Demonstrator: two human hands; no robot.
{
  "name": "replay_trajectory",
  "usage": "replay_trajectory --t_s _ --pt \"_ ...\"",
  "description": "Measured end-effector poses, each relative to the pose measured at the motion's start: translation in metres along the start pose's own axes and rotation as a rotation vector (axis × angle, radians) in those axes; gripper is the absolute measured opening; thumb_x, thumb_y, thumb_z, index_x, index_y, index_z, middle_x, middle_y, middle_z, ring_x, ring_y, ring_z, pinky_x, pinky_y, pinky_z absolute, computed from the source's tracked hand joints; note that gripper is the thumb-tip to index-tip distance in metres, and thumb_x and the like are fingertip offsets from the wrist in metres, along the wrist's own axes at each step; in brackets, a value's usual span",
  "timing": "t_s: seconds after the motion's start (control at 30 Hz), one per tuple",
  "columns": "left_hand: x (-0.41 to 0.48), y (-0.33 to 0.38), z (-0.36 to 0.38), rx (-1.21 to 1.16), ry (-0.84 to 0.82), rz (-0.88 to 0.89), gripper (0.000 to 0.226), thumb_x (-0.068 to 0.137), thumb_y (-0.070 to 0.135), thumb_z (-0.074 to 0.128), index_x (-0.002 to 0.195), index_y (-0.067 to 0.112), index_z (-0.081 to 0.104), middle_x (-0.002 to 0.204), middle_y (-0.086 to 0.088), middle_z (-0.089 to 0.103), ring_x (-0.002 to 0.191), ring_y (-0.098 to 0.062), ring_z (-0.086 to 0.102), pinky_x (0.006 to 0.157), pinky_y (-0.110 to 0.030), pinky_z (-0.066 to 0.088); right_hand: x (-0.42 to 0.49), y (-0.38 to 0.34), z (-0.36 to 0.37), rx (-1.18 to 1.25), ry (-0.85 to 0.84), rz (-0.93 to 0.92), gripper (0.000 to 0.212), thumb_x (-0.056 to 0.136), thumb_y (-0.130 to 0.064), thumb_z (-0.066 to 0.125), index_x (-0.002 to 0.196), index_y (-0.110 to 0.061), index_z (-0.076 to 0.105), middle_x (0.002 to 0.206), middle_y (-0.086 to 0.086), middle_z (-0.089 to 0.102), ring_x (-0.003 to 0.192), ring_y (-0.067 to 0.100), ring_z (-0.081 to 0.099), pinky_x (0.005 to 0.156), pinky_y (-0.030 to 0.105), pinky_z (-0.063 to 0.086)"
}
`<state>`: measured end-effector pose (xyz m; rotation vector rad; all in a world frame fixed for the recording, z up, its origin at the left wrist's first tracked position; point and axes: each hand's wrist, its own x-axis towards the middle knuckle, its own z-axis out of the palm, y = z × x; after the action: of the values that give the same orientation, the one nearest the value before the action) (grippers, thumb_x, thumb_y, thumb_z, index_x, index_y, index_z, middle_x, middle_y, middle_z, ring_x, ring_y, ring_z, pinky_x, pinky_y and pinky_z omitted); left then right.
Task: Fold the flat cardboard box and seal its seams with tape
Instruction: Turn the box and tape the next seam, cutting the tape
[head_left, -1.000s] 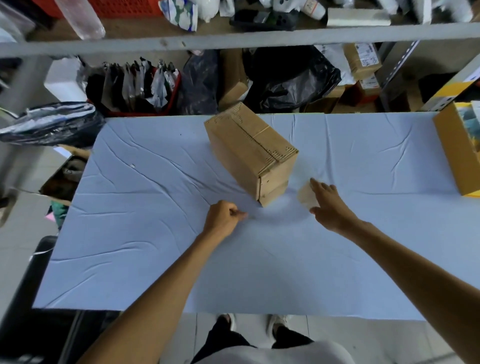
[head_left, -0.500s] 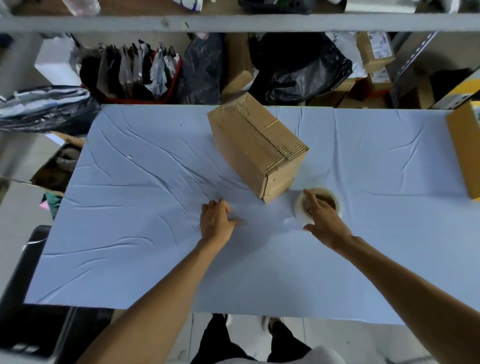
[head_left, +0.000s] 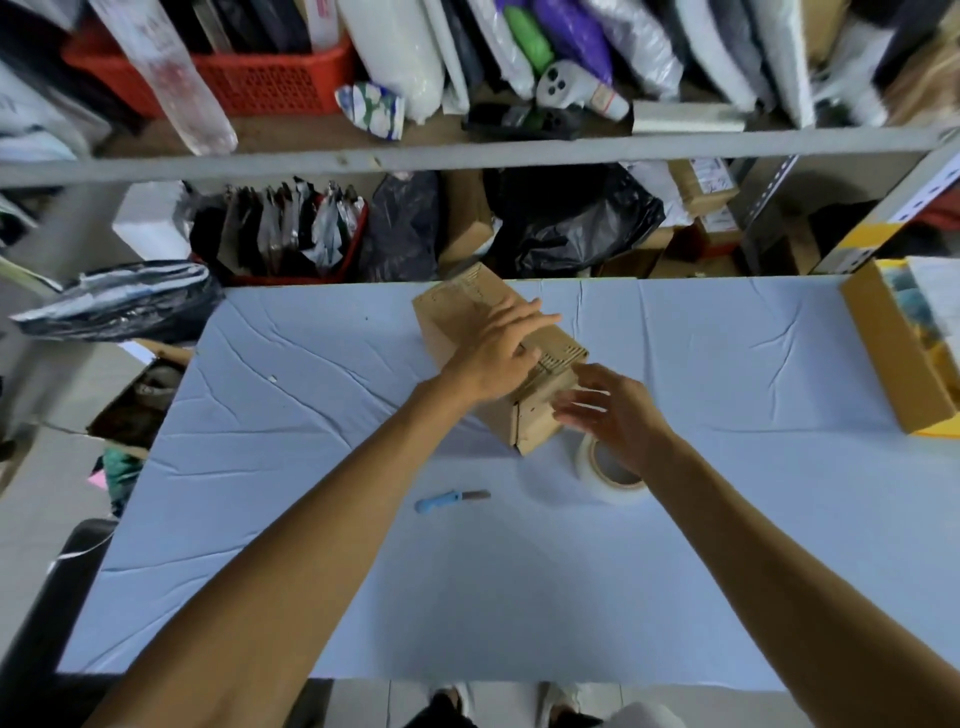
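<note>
At the far edge of the bench (head_left: 467, 597), about midway along it, the box (head_left: 454, 317) stands folded into shape and lies skewed, one end pointing toward the person. The left hand (head_left: 498, 353) rests flat on its top with the fingers stretched out, clamped on nothing. The right hand (head_left: 615, 418) hangs with its fingers spread and loose at the box's near end, and whether the fingertips touch the cardboard cannot be told. The tape (head_left: 608, 480) lies flat on the bench just beside that near end, partly under the right hand. A blue-handled cutter (head_left: 452, 500) lies nearer the person, toward the middle of the bench. Neither is held. The folding looks done. A glossy strip seems to run along the top, which suggests that seam is sealed. A dark line down the near corner of the box may be a gap left to close, though the blur leaves that unsure. With both tools at rest, the job appears close to its end, the hands seemingly checking or turning the box. A yellow carton (head_left: 898, 358) sits at the far right corner, and crowded shelves (head_left: 467, 150) rise behind the bench.
</note>
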<state>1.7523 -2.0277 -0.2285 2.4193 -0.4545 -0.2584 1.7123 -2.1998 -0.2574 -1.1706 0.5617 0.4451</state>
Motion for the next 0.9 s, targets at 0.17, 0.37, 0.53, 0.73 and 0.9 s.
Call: replay_trajectory --t_s 0.17,0.37,0.53,0.73,0.9 --pt "0.003 -0.013 0.014 0.036 -0.023 -0.008 0.05 0.092 0.017 0.052 0.141 0.027 0.043 0.157 0.002 0.022 0.147 -0.021 0.005 0.118 -0.038 0.005 0.004 0.013 0.003 0.074 -0.044 -0.095 0.014 0.085 0.001 0.064 0.072 0.0 0.059 0.07 0.013 0.055 0.064 0.016 0.063 0.062 0.02 0.055" --pt "0.005 -0.011 0.013 -0.043 -0.034 -0.04 0.049 0.089 0.032 0.061 0.136 0.03 0.047 0.155 0.004 0.024 0.146 -0.02 0.002 0.117 -0.042 0.006 0.009 0.019 0.001 0.079 0.045 -0.208 0.02 0.079 0.005 0.07 0.091 -0.002 0.055 0.076 0.016 0.063 0.059 0.016 0.066 0.058 0.022 0.055" --pt "0.002 -0.012 0.015 0.001 -0.03 -0.017 0.066 0.078 0.037 0.073 0.137 0.028 0.045 0.155 0.002 0.022 0.145 -0.02 0.002 0.118 -0.044 0.006 0.015 0.029 0.009 0.017 0.173 -0.352 0.027 0.079 0.01 0.069 0.086 -0.005 0.048 0.064 0.013 0.064 0.057 0.019 0.064 0.053 0.022 0.055" --pt "0.004 -0.01 0.019 0.088 -0.001 -0.04 0.07 0.07 0.034 0.077 0.132 0.024 0.046 0.152 0.0 0.025 0.143 -0.026 0.008 0.117 -0.048 0.008 0.031 0.036 0.003 -0.395 0.399 -0.342 0.064 0.063 -0.036 0.088 0.105 -0.013 0.046 0.107 0.008 0.053 0.082 0.024 0.061 0.067 0.036 0.052" --pt "0.001 -0.012 0.025 0.145 0.048 -0.033 0.07 0.068 0.027 0.075 0.131 0.024 0.045 0.151 0.0 0.026 0.145 -0.025 0.006 0.117 -0.046 0.007 0.034 0.045 -0.036 -0.621 0.354 -0.299 0.06 0.067 -0.02 0.086 0.114 -0.008 0.051 0.109 0.014 0.063 0.088 0.025 0.06 0.066 0.026 0.041"
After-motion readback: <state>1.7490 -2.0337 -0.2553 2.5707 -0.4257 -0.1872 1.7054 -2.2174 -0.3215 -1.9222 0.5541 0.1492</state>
